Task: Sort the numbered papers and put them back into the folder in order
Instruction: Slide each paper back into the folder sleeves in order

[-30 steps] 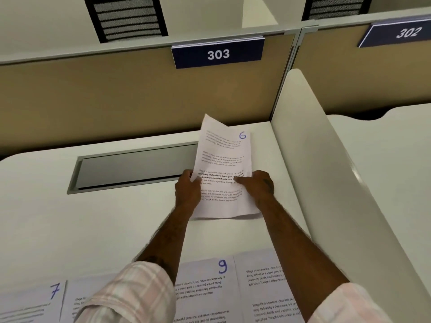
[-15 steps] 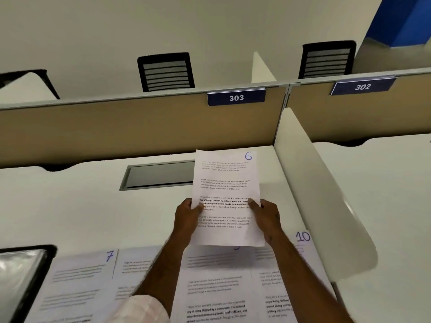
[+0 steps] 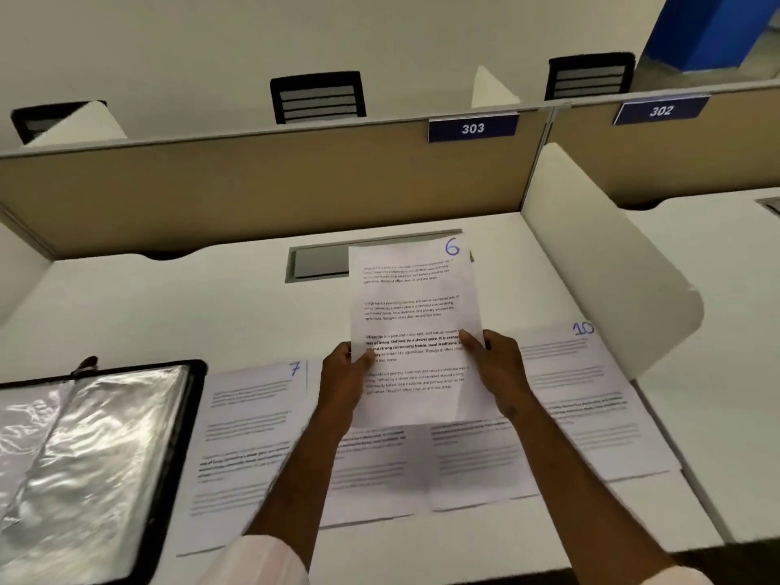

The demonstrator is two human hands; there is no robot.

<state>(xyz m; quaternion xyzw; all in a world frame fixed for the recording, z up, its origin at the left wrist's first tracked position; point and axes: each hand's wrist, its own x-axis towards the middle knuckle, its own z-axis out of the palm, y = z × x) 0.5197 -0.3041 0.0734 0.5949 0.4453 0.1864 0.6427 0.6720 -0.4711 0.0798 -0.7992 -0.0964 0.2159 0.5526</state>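
Printed sheet (image 3: 415, 289) with blue 6, mid-frame, pinched at its sides in the grip of left hand (image 3: 342, 375) and right hand (image 3: 500, 371); lower-left folder (image 3: 182, 432) holds shiny sleeves (image 3: 84, 458)

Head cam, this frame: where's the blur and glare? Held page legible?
Head view: the held page, numbered 6, is fairly sharp, bold line legible; page 7 and page 10 on the desk are smeared, numbers readable but text not; strong glare on the folder sleeves; the partition bows from the wide lens.

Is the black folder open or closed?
Open. The folder lies flat on the desk, its black cover spread and its shiny plastic sleeves facing up.
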